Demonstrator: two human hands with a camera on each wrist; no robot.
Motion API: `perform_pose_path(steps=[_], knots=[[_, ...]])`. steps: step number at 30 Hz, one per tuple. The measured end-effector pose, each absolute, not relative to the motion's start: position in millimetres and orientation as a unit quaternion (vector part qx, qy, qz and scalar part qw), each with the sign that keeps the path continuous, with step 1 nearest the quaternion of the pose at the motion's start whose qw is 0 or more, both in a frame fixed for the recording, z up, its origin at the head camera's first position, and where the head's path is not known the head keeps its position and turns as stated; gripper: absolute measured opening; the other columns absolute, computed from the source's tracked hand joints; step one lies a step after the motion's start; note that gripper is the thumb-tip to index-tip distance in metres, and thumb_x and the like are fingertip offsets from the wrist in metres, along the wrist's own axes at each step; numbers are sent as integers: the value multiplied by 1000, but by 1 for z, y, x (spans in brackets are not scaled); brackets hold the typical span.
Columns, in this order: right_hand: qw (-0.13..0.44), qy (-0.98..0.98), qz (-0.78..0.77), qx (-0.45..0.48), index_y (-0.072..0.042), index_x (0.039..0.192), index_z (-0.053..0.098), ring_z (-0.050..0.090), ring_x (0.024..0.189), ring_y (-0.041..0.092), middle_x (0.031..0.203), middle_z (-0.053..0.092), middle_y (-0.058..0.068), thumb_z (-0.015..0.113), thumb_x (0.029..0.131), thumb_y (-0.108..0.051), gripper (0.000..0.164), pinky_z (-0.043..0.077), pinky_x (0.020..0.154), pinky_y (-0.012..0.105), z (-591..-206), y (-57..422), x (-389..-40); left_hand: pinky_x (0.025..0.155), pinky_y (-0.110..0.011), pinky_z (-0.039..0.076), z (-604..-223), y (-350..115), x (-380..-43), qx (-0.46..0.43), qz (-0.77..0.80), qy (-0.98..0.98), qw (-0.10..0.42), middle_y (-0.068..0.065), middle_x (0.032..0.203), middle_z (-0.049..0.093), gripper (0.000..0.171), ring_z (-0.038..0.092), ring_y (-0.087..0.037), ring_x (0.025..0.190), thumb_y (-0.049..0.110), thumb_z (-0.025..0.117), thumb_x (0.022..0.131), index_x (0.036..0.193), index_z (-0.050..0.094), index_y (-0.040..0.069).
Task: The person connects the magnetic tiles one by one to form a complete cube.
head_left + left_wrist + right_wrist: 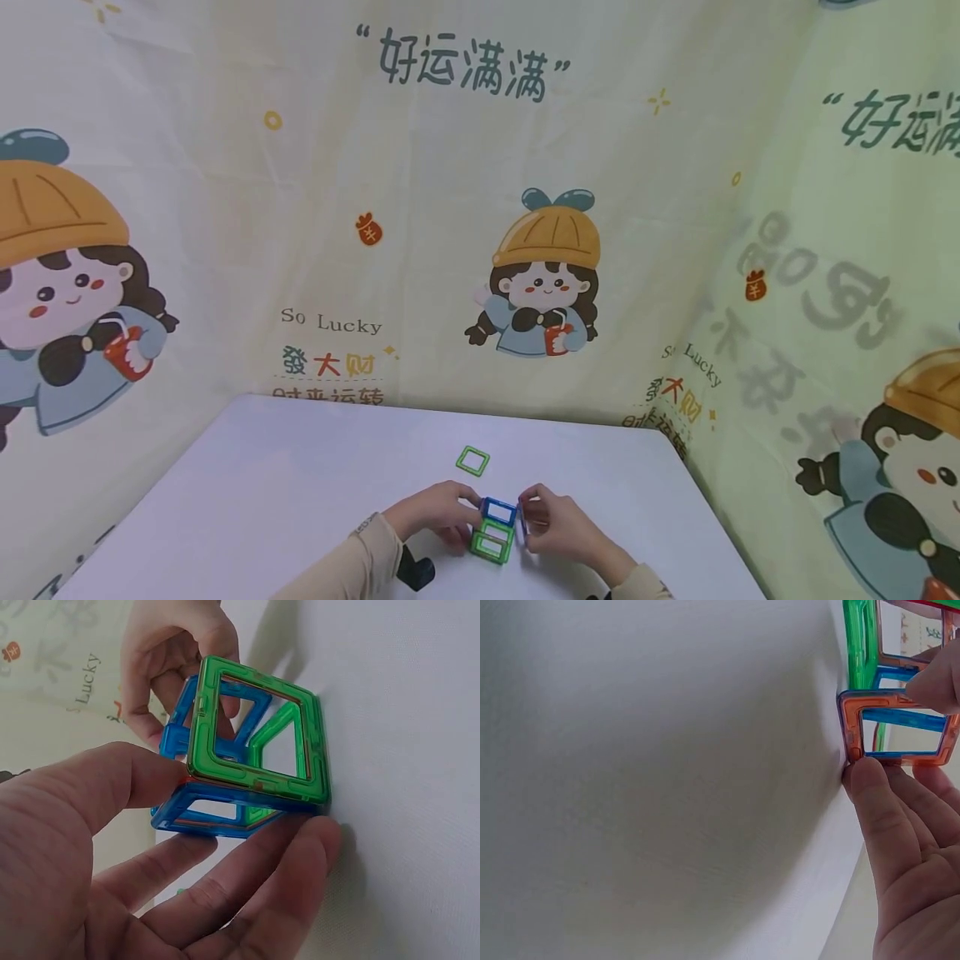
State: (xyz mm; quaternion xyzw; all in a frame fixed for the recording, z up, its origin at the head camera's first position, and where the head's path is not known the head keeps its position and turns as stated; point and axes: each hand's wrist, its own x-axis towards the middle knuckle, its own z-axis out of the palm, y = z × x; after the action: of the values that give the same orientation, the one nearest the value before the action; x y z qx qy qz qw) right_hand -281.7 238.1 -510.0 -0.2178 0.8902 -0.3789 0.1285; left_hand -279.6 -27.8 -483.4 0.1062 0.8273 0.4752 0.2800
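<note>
A small box of see-through magnetic tiles (491, 529), green and blue square frames, stands on the white table. In the left wrist view its green square frame (315, 742) faces the camera, with a blue side below. My left hand (442, 512) holds the box from its left, thumb at the upper edge and fingertips along the blue side. Between thumb and fingers, my right hand (558, 525) pinches an orange square magnetic tile (853, 727). This tile stands upright close to the box's right side; whether they touch I cannot tell.
A loose green square tile (472, 461) lies flat on the table (300, 475) beyond the box. Behind the table hangs a printed cloth (442, 250) with cartoon figures. A black object (415, 571) shows by the left wrist.
</note>
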Motion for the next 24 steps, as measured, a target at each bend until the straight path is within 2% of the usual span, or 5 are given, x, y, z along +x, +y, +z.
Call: perform_pose_path(steps=[7, 16, 20, 24], knots=[[139, 895, -372, -203, -10, 126, 57, 70, 119, 32, 128, 71, 19, 85, 80, -17, 55, 56, 98, 47, -512, 233, -283, 68, -37, 62, -480, -29, -280, 108, 460, 835, 283, -9, 82, 76, 38, 75, -26, 71, 21, 72, 94, 129, 68, 7], [136, 895, -365, -216, -19, 124, 57, 65, 127, 33, 129, 73, 11, 86, 80, -26, 53, 43, 108, 65, -518, 239, -278, 72, -40, 63, -479, -29, -279, 113, 456, 835, 286, -8, 85, 75, 38, 75, -27, 75, 21, 72, 95, 130, 68, 5], [126, 895, -360, -230, -21, 123, 57, 66, 126, 30, 127, 74, 7, 86, 80, -30, 52, 44, 108, 64, -521, 241, -274, 73, -41, 62, -480, -28, -278, 110, 457, 836, 284, -8, 86, 75, 40, 75, -28, 76, 22, 72, 95, 131, 67, 5], [107, 903, -340, -239, -20, 125, 59, 68, 123, 30, 125, 75, 5, 85, 81, -34, 53, 45, 107, 64, -523, 242, -269, 68, -37, 59, -483, -27, -278, 108, 454, 839, 280, -7, 84, 75, 40, 75, -27, 74, 23, 72, 95, 130, 67, 5]])
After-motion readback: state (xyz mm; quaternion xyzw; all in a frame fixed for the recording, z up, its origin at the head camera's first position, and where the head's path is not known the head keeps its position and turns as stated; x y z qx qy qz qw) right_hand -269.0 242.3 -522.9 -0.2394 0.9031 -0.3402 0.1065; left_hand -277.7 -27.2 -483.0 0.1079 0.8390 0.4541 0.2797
